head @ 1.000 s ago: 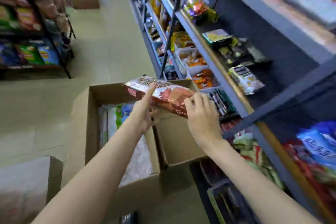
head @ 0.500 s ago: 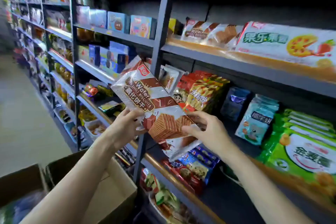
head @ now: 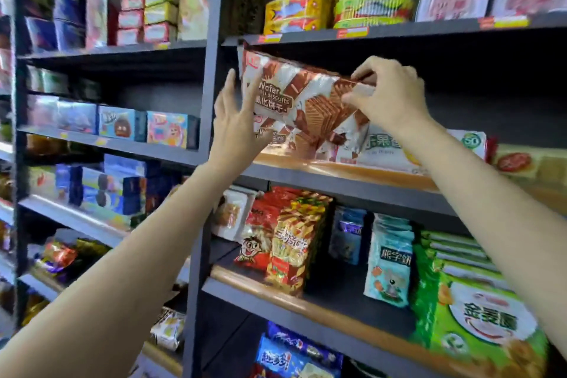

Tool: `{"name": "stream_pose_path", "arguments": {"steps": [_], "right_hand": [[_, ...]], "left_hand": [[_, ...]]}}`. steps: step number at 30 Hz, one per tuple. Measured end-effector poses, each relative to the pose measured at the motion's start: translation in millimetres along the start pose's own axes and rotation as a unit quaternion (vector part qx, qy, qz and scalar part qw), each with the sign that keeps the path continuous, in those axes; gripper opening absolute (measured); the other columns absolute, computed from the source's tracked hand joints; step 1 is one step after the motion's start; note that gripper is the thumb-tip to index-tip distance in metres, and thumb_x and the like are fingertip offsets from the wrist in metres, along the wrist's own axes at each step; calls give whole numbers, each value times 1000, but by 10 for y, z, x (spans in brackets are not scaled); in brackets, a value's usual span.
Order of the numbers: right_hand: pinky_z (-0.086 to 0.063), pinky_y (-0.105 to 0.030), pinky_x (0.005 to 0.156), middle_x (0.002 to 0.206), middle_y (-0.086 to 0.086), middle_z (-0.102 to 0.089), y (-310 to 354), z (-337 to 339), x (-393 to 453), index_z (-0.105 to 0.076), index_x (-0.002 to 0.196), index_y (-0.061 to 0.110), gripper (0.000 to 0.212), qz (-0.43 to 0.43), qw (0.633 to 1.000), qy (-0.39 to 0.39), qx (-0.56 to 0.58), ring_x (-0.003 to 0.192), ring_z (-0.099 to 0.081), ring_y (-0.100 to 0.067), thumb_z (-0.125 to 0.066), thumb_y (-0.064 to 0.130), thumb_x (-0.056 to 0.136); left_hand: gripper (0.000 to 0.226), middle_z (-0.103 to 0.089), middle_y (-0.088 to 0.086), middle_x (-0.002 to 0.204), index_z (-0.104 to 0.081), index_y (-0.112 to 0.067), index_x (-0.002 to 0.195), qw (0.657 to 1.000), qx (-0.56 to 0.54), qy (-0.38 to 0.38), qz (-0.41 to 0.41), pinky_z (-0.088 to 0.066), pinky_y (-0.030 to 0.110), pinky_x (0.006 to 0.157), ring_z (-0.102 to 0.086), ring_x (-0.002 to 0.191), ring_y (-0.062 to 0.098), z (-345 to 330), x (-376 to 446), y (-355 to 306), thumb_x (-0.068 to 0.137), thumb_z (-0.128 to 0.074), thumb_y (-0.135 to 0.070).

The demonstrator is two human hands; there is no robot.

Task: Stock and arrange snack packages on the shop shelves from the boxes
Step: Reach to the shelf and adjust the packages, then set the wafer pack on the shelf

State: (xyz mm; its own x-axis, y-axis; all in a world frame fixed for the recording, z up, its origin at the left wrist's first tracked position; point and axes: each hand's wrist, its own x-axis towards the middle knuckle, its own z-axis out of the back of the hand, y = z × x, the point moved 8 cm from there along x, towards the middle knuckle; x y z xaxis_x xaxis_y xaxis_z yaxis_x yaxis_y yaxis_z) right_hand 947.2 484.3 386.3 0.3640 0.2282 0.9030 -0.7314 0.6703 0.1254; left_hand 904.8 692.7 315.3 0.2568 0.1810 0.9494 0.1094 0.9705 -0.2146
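Left hand (head: 236, 123) flat, fingers straight, pressing the wafer pack's (head: 302, 101) left end. Pack sits tilted between both hands, above another pack (head: 306, 143) on the shelf (head: 352, 173). Right hand (head: 389, 95) pinches its upper right edge.

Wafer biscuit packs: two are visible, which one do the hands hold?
The upper wafer pack, tilted between the left hand and right hand. The other wafer pack lies flat on the shelf beneath.

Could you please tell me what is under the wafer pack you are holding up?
Under the wafer pack lies another wafer pack on the wooden shelf; its upper part is covered.
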Motion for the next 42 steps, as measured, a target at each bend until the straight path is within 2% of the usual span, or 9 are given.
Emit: {"name": "stream_pose_path", "arguments": {"steps": [10, 15, 22, 26, 30, 33, 36, 39, 42], "right_hand": [[-41, -29, 71, 111, -5, -64, 254, -1058, 716, -67, 99, 17, 23, -9, 988, 141, -68, 103, -59, -26, -74, 28, 80], [-45, -35, 83, 114, -5, -61, 134, -1401, 693, -64, 107, 12, 28, -14, 979, 204, -21, 101, -58, -24, -70, 26, 83], [-22, -38, 91, 100, 0, -61, -52, -1355, 554, -64, 98, 18, 23, 37, 969, 186, -157, 114, -40, -22, -48, 3, 91], [-23, -38, 97, 102, -1, -63, 282, -1178, 423, -65, 103, 17, 23, 105, 984, 103, -104, 110, -42, -22, -46, 9, 93], [-30, -32, 86, 94, -2, -66, 842, -1316, -127, -66, 97, 10, 19, 180, 978, 56, 90, 98, -51, -24, -48, 9, 92], [-44, -37, 82, 95, -8, -67, 1362, -1974, -846, -66, 96, 8, 16, 217, 930, 193, 226, 93, -57, -27, -52, 7, 88], [-45, -35, 81, 99, -11, -65, 1937, -2809, -2000, -63, 106, 8, 18, 248, 835, 409, 271, 95, -59, -25, -54, 11, 91], [-42, -31, 80, 116, -11, -59, 2380, -3454, -3434, -51, 126, 12, 34, 306, 705, 606, 205, 107, -55, -25, -53, 23, 94], [-43, -39, 92, 130, -12, -50, 2707, -3796, -4556, -36, 138, 12, 49, 319, 627, 688, 178, 117, -50, -28, -53, 25, 94]], "left_hand": [[83, 10, 13, 156, -8, -34, 149, 984, -41, 167, 39, -14, 56, 112, 3, 142, 43, -866, 318, 678, 87, -63, -31], [68, -3, 14, 156, -14, -31, 148, 980, -24, 188, 55, -8, 49, 114, -3, 142, 39, -1025, 368, 809, 93, -53, -26], [46, -31, 3, 150, -37, -29, 141, 973, 32, 225, 40, -18, 47, 111, -17, 137, 36, -1118, 268, 711, 96, -44, -26], [41, -44, 8, 137, -47, -15, 133, 995, -21, 89, 46, -30, 42, 101, -35, 126, 31, -779, 76, 642, 92, -48, -14], [34, -52, 12, 116, -54, -6, 117, 998, -20, -16, 62, -28, 28, 82, -47, 105, 29, -313, -512, 822, 83, -50, -6], [31, -54, 12, 106, -55, -5, 111, 991, 31, 17, 126, -34, 32, 81, -52, 96, 29, 4, -1367, 1241, 81, -48, -7], [28, -54, 12, 106, -55, -4, 111, 951, 108, 82, 277, -40, 44, 85, -54, 96, 31, 479, -2598, 1891, 83, -49, -7], [37, -54, 13, 111, -55, -5, 111, 856, 224, 157, 439, -36, 41, 85, -54, 103, 33, 1186, -4004, 2394, 80, -40, -19], [32, -53, 18, 112, -57, -5, 113, 747, 327, 206, 542, -37, 45, 86, -52, 106, 37, 1986, -5165, 2632, 87, -48, -23]]}}
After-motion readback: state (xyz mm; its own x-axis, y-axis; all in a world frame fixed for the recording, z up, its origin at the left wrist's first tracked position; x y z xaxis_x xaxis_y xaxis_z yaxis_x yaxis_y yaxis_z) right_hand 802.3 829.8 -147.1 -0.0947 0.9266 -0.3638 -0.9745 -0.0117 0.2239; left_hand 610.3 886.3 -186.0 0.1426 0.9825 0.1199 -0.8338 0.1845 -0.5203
